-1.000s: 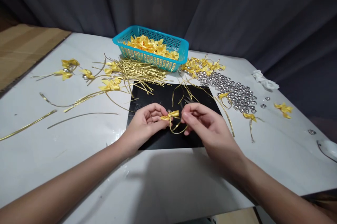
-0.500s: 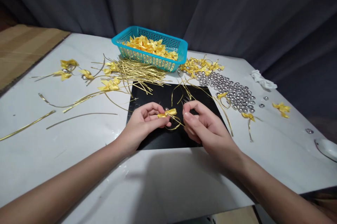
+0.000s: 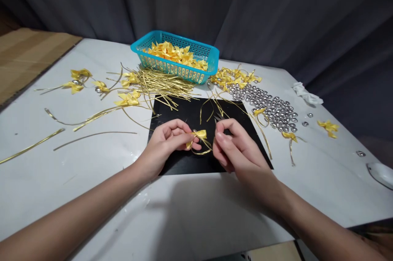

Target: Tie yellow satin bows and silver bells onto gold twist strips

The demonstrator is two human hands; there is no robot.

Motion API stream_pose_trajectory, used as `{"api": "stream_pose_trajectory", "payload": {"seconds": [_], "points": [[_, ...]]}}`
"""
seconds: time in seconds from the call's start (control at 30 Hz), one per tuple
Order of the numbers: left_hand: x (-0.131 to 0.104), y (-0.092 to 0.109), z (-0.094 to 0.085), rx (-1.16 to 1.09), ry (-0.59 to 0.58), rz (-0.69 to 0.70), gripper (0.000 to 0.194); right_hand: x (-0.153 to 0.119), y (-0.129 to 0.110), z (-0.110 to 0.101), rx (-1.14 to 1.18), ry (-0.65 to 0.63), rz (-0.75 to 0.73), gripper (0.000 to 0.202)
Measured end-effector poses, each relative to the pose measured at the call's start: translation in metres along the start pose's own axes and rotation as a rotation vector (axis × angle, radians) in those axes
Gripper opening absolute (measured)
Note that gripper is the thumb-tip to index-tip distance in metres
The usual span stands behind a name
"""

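A small yellow ribbon bow [image 3: 200,133] is pinched between the thumb and fingers of my left hand [image 3: 172,138]. A thin gold cord [image 3: 201,153] loops from the bow over the black mat [image 3: 184,163]. At the right of the loop, my right hand [image 3: 235,142] has its thumb and forefinger pressed together, where the cord's end runs to them. Just beyond those fingers show the dark pointed tips of a metal tool [image 3: 219,117]; whether the hand holds it or it lies on the mat, I cannot tell.
Behind the mat stands a blue basket [image 3: 175,68] of yellow bows, with a pile of gold cords [image 3: 162,83] before it. Silver beads [image 3: 276,111] and finished-looking bows [image 3: 235,77] lie to the right. Loose cords [image 3: 95,133] and bows [image 3: 129,98] are scattered left.
The bow has turned and tilted slightly in my left fingers, with one part now hanging lower. My right hand has shifted slightly, and the cord loop has moved with it.
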State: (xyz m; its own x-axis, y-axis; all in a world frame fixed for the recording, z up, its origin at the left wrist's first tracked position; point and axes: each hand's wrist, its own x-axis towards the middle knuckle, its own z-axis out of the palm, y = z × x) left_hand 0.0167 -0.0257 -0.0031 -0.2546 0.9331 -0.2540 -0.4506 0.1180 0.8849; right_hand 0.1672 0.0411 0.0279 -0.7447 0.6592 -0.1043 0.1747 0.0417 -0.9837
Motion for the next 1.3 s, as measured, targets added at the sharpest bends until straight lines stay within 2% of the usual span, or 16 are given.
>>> {"api": "stream_pose_trajectory", "payload": {"seconds": [0.23, 0.37, 0.63, 0.8, 0.87, 1.0, 1.1, 1.23, 1.3], "points": [[0.000, -0.001, -0.001, 0.014, 0.018, 0.003, 0.020, -0.001, 0.002, 0.000, -0.024, 0.062, -0.048, 0.011], [0.000, -0.003, -0.002, -0.007, -0.023, -0.010, 0.019, 0.002, 0.008, 0.001, -0.100, 0.076, -0.042, 0.011], [-0.001, -0.003, -0.001, 0.017, -0.082, -0.001, 0.020, 0.011, 0.012, 0.003, -0.265, 0.205, -0.108, 0.017], [-0.003, -0.003, 0.001, 0.088, -0.094, 0.012, 0.018, 0.011, 0.013, 0.001, -0.309, 0.149, -0.063, 0.016], [-0.004, -0.003, 0.002, 0.158, -0.060, 0.070, 0.017, 0.011, 0.014, -0.001, -0.315, 0.145, -0.082, 0.017], [-0.005, -0.004, 0.002, 0.482, 0.113, 0.337, 0.015, 0.013, 0.015, -0.005, -0.349, 0.202, -0.127, 0.017], [-0.006, -0.004, 0.001, 0.642, 0.195, 0.457, 0.012, 0.014, 0.016, -0.005, -0.321, 0.234, -0.130, 0.017], [-0.006, -0.005, 0.000, 0.706, 0.200, 0.447, 0.014, 0.015, 0.021, -0.002, -0.228, 0.226, -0.102, 0.018], [-0.004, -0.007, 0.001, 0.712, 0.168, 0.366, 0.015, 0.017, 0.024, -0.001, -0.147, 0.212, -0.061, 0.020]]}}
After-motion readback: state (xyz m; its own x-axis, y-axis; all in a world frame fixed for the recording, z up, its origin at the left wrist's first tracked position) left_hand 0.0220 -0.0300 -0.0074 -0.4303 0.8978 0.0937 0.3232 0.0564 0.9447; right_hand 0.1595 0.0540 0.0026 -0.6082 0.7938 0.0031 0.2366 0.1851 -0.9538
